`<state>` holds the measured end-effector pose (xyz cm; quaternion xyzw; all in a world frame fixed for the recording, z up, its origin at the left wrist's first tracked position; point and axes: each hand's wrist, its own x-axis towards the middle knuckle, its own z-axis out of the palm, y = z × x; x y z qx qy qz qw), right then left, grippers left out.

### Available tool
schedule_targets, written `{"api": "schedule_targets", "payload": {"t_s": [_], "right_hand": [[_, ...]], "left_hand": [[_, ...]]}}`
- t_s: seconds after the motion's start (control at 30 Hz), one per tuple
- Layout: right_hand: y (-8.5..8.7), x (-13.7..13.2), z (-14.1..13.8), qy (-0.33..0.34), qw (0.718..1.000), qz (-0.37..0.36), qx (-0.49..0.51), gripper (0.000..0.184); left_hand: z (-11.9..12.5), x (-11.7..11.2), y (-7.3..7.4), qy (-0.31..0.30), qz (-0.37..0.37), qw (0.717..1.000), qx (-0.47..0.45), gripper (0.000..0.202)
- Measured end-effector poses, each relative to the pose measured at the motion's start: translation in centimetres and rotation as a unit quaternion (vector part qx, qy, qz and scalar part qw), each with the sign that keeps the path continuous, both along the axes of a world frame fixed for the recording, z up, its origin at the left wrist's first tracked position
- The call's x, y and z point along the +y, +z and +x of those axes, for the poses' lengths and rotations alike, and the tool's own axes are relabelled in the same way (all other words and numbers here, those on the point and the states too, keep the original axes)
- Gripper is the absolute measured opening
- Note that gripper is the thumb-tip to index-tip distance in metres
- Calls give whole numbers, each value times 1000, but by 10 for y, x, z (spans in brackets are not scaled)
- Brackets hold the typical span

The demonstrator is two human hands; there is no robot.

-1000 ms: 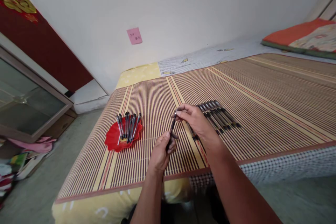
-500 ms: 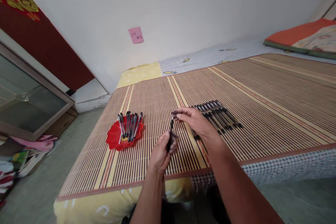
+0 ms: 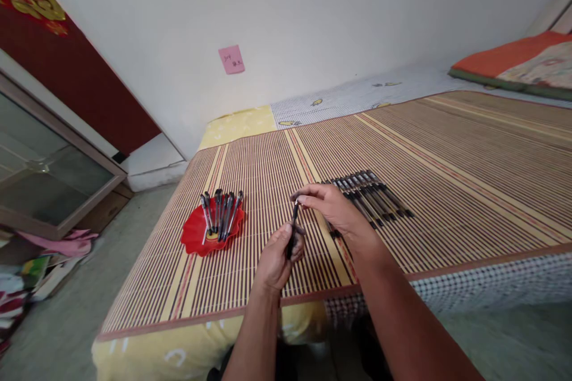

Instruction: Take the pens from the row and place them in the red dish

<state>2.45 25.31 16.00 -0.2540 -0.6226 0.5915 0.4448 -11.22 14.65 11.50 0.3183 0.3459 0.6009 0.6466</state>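
Observation:
My left hand (image 3: 279, 256) is closed round the lower part of a black pen (image 3: 294, 223), held nearly upright above the striped bamboo mat (image 3: 447, 190). My right hand (image 3: 333, 208) pinches the pen's top end between thumb and fingers. Just right of my right hand lies a neat row of several black pens (image 3: 370, 193) on the mat. To the left, a red plate (image 3: 196, 235) holds several more black pens (image 3: 218, 214).
The mat covers a bed with a yellow sheet (image 3: 236, 122) beside a white wall bearing a pink note (image 3: 231, 59). A folded orange blanket (image 3: 513, 65) lies far right. A glass-fronted cabinet (image 3: 44, 172) and clutter (image 3: 27, 274) stand on the floor at left.
My right hand's pinch has come down a little towards my left hand, so less of the pen shows between them. The view shifted slightly.

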Motion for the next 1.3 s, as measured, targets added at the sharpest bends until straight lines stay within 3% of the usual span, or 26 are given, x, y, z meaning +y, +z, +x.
{"api": "schedule_targets", "payload": {"t_s": [0.27, 0.53, 0.97, 1.17, 1.3], "right_hand": [[1, -1, 1, 0, 1000, 7, -8, 5], [4, -2, 1, -7, 1000, 6, -5, 25], [-2, 1, 0, -16, 1000, 10, -14, 6], [-2, 1, 0, -17, 1000, -8, 4, 19], [-2, 2, 1, -8, 1000, 0, -3, 13]], "left_hand": [[0, 0, 0, -1, -8, 1000, 8, 33], [0, 0, 0, -4, -4, 1000, 12, 31], [0, 0, 1, 5, -13, 1000, 18, 34], [0, -1, 1, 4, -14, 1000, 17, 32], [1, 0, 1, 5, -14, 1000, 15, 32]]}}
